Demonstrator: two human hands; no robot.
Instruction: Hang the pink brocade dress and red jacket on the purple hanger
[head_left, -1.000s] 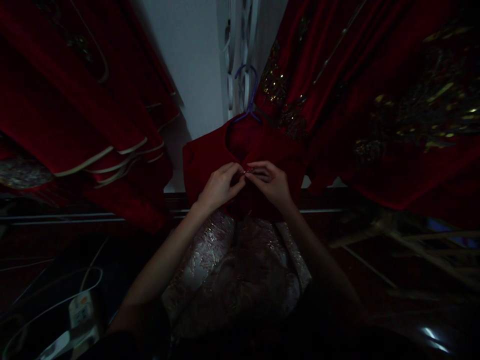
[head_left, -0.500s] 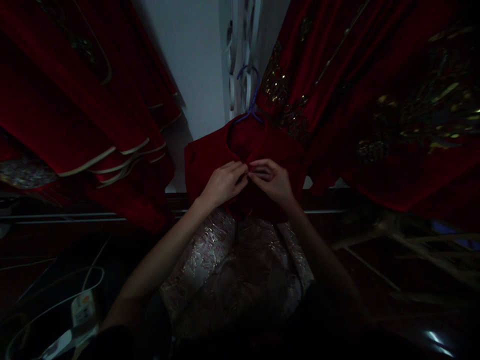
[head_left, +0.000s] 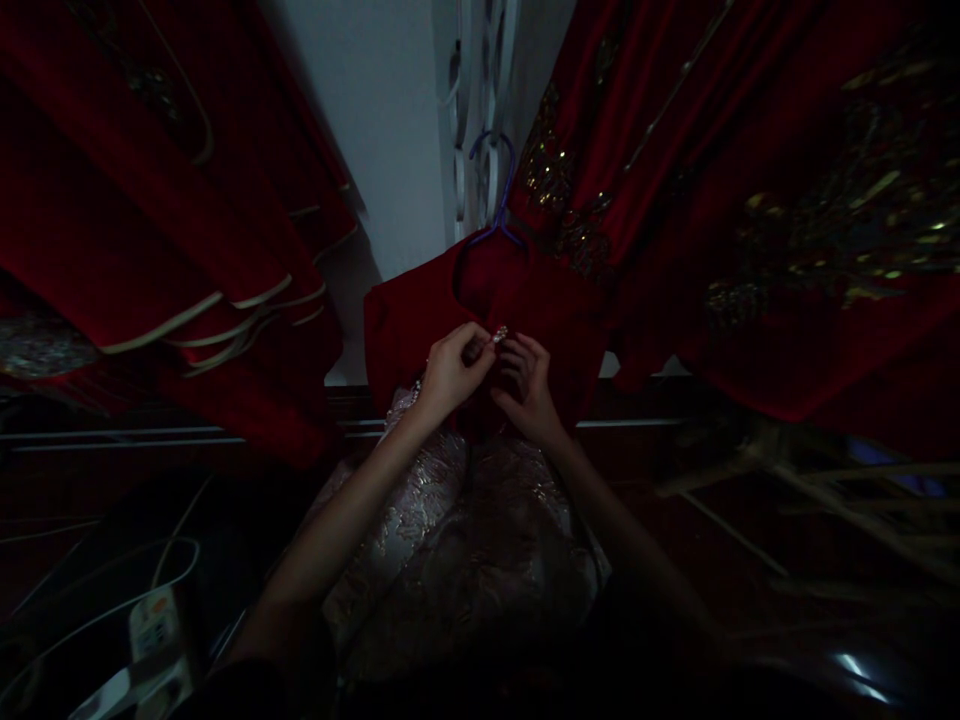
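A red garment (head_left: 405, 300) hangs on a purple hanger (head_left: 505, 190) in front of me. Between the thumb and forefinger of my left hand (head_left: 456, 370) is a small sparkling ornament (head_left: 501, 333), just below the garment's neckline. My left hand is closed in a pinch. My right hand (head_left: 531, 390) is beside it on the right, fingers apart and curved, near the ornament and in front of the red cloth. Below my wrists spreads a pale, shiny patterned fabric (head_left: 420, 500).
Red garments with pale trim (head_left: 165, 320) hang at left. At right hangs red cloth with gold sequins (head_left: 877, 230). Behind the hanger stands white scrolled metalwork (head_left: 487, 90). A power strip (head_left: 154, 620) with a white cable lies lower left. A wooden frame (head_left: 795, 480) stands lower right.
My right hand has come away from my left, moving slightly down, and its fingers have spread. The sparkling ornament now shows at my left fingertips. The view has shifted slightly.
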